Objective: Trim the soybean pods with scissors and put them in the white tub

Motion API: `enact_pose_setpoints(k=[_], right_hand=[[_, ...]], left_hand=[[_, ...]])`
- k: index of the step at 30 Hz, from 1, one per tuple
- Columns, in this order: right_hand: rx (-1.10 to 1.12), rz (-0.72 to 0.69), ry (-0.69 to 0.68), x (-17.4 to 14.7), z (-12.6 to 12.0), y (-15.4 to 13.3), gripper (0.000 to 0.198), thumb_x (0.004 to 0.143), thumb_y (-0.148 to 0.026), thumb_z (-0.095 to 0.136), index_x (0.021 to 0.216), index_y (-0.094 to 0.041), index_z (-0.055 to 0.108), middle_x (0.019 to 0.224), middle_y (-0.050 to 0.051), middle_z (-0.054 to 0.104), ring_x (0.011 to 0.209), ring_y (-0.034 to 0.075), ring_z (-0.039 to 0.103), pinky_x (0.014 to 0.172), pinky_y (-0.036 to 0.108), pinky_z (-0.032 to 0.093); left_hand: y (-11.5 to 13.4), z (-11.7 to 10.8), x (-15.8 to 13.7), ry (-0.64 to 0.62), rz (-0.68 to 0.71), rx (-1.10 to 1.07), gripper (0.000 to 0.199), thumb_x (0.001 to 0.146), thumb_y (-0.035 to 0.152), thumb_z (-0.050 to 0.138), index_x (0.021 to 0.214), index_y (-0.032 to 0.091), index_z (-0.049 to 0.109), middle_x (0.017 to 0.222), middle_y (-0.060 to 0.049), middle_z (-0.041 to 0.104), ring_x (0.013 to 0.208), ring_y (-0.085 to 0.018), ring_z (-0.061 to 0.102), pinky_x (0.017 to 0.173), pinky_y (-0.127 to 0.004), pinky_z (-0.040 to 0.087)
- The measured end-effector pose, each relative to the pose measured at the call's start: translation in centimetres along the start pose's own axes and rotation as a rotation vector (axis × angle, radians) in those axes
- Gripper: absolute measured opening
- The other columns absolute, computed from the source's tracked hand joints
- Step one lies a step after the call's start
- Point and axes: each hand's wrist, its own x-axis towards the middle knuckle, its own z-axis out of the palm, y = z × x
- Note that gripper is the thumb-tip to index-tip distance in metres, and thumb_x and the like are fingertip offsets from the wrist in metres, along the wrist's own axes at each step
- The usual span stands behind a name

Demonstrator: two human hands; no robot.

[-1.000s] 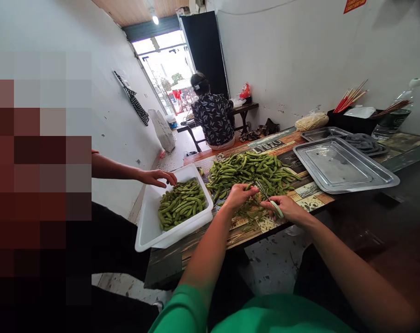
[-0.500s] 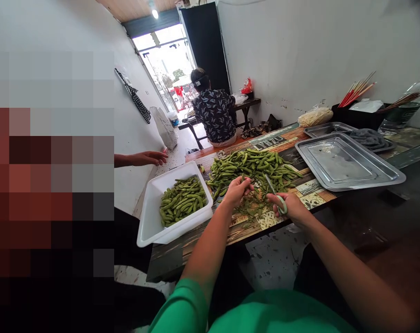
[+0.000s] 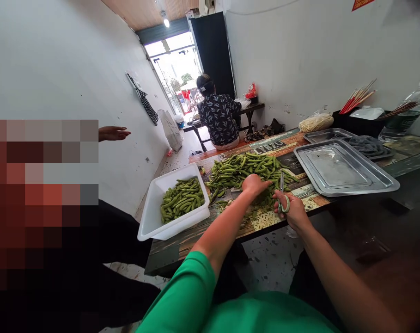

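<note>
My right hand (image 3: 295,213) is wrapped round the pale green handles of a pair of scissors (image 3: 282,182), whose metal blades point up and away from me. My left hand (image 3: 254,185) reaches over the near side of a heap of green bean pods (image 3: 242,165), edamame by their look. Its fingers are mostly hidden behind the back of the hand, so any grip cannot be made out. More pods (image 3: 182,200) lie in a white plastic tub (image 3: 150,210) to the left. Trimmings and leafy scraps are scattered on the table in front of the heap.
Metal trays (image 3: 348,169) lie on the patterned table (image 3: 168,254) at the right, with a grey cloth (image 3: 367,145) and a black box (image 3: 355,118) of skewers behind. A co-worker stands at the left, one hand (image 3: 114,133) held out. Another person (image 3: 218,118) sits farther back.
My left hand has moved forward and right, from in front of the heap onto its edge. The scissors now point more upright. The co-worker's hand has drawn away from the tub.
</note>
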Motion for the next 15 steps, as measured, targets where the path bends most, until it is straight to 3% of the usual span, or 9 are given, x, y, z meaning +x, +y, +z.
enact_pose_setpoints(k=[3, 5, 8, 11, 15], right_hand=[[-0.005, 0.0, 0.007, 0.1, -0.1, 0.1, 0.051, 0.06, -0.064, 0.073, 0.075, -0.017, 0.059, 0.05, -0.001, 0.054, 0.04, 0.011, 0.051, 0.028, 0.018, 0.028], [-0.016, -0.003, -0.005, 0.1, -0.2, 0.2, 0.05, 0.06, -0.064, 0.072, 0.075, -0.018, 0.06, 0.05, -0.001, 0.054, 0.04, 0.012, 0.051, 0.028, 0.02, 0.028], [-0.035, 0.016, -0.043, 0.2, -0.4, 0.0, 0.047, 0.062, -0.062, 0.071, 0.073, -0.019, 0.06, 0.05, -0.001, 0.055, 0.04, 0.013, 0.052, 0.029, 0.021, 0.029], [-0.057, 0.059, -0.109, 0.3, -0.5, -0.2, 0.044, 0.065, -0.06, 0.071, 0.073, -0.018, 0.06, 0.05, -0.001, 0.056, 0.04, 0.013, 0.053, 0.029, 0.021, 0.029], [-0.186, 0.056, -0.229, 0.4, -0.1, -0.3, 0.042, 0.067, -0.058, 0.07, 0.07, -0.018, 0.058, 0.05, -0.001, 0.057, 0.041, 0.012, 0.053, 0.029, 0.019, 0.031]], left_hand=[[0.4, 0.8, 0.9, 0.014, -0.029, 0.059, 0.038, 0.042, 0.022, 0.083, 0.038, 0.018, 0.046, 0.054, -0.007, 0.053, 0.076, -0.024, 0.059, 0.06, -0.026, 0.036], [-0.2, 0.5, 1.4, 0.009, -0.027, 0.028, 0.03, 0.047, 0.021, 0.081, 0.042, 0.017, 0.052, 0.053, -0.005, 0.052, 0.069, -0.021, 0.057, 0.059, -0.025, 0.035], [-1.7, -0.8, 1.7, 0.039, -0.03, -0.204, 0.017, 0.059, 0.027, 0.075, 0.058, 0.015, 0.064, 0.052, -0.001, 0.053, 0.058, -0.013, 0.05, 0.056, -0.023, 0.034], [-3.3, -2.7, 1.1, 0.102, -0.06, -0.488, 0.019, 0.065, 0.03, 0.071, 0.073, 0.012, 0.068, 0.055, 0.002, 0.055, 0.052, -0.008, 0.043, 0.054, -0.021, 0.033], [-4.6, -4.8, -0.7, -0.012, -0.081, -0.742, 0.029, 0.063, 0.034, 0.075, 0.078, 0.011, 0.067, 0.051, 0.004, 0.051, 0.043, -0.003, 0.032, 0.046, -0.019, 0.025]])
